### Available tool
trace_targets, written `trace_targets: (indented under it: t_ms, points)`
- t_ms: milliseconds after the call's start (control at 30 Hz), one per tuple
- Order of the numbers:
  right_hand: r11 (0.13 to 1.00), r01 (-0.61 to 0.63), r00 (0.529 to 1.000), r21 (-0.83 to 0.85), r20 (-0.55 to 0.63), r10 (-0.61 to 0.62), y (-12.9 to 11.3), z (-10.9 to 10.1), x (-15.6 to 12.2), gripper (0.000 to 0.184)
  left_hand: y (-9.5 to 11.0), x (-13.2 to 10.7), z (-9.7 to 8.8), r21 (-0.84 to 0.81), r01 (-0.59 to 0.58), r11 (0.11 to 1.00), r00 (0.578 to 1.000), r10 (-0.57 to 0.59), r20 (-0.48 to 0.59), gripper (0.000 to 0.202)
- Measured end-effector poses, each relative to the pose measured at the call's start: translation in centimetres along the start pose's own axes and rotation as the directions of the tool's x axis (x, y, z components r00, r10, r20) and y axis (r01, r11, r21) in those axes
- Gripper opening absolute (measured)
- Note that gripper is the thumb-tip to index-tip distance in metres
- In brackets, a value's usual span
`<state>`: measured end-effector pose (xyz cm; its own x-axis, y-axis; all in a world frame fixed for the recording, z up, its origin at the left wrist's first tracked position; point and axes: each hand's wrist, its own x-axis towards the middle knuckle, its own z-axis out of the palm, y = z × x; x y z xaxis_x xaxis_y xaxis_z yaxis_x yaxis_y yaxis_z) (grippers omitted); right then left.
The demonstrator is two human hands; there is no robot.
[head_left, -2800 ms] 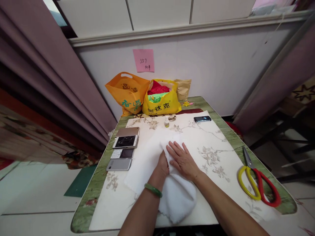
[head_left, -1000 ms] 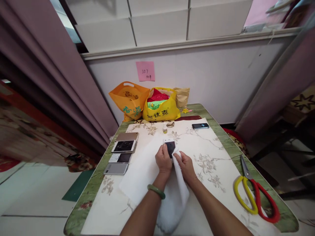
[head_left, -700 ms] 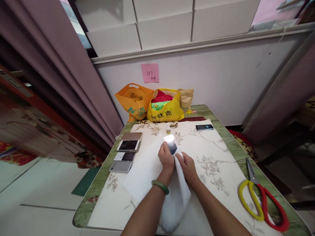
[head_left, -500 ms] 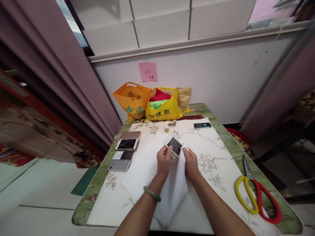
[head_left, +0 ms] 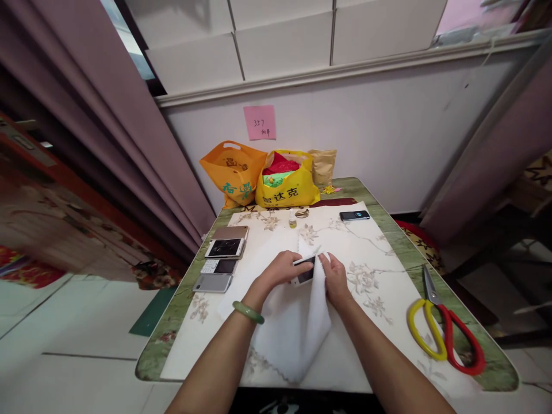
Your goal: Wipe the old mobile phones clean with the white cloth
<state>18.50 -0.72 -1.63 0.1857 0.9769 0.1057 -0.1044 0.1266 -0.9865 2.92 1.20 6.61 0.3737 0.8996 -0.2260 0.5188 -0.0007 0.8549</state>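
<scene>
My left hand point(head_left: 282, 269) grips a white smartphone point(head_left: 305, 275) with a dark screen, its thumb lying across the front. On the other side, my right hand point(head_left: 335, 277) pinches a white cloth point(head_left: 297, 333) against the phone's right edge. The cloth hangs down from there and spreads over the table below the hands. Part of the phone is hidden by the cloth and my fingers. A green bangle point(head_left: 248, 312) circles my left wrist.
Several phones point(head_left: 224, 248) lie in a column at left; a black phone point(head_left: 354, 215) is at back right. Large scissors point(head_left: 444, 333) with yellow and red handles rest at right. A small bottle point(head_left: 292, 219), an orange bag point(head_left: 235, 172) and a yellow bag point(head_left: 287, 192) stand behind.
The phone has been turned and tilted, so its screen faces differently. My left hand has shifted its grip and rotated, with its forearm moving left. The cloth stays in my right hand.
</scene>
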Motion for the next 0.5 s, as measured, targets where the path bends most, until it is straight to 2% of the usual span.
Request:
trace_targets:
  t_ms: [133,233,300,400,500]
  points:
    - [0.999,-0.026,0.996,0.028,0.088,0.023,0.1,0.0,-0.1,0.036,0.3,0.3,0.1,-0.023,-0.059,0.998,0.998,0.059,-0.006,0.045]
    - [0.996,-0.048,0.997,0.076,0.06,0.044,0.2,0.0,0.0,0.034,-0.3,0.6,0.7,-0.089,-0.145,0.985,0.989,0.142,-0.039,0.047]
    - [0.991,-0.064,0.997,0.117,0.047,0.059,0.2,0.1,0.1,0.033,-0.9,0.8,1.3,-0.13,-0.142,0.981,0.989,0.134,-0.067,0.047]
    - [0.985,-0.08,0.996,0.152,0.038,0.075,0.1,0.3,0.0,0.034,-1.6,1.1,2.2,-0.215,-0.106,0.971,0.978,0.063,-0.198,0.048]
    - [0.988,-0.073,0.997,0.137,0.0,0.074,0.1,0.4,0.1,0.036,-1.5,1.6,3.2,-0.242,-0.114,0.964,0.934,0.02,-0.358,0.049]
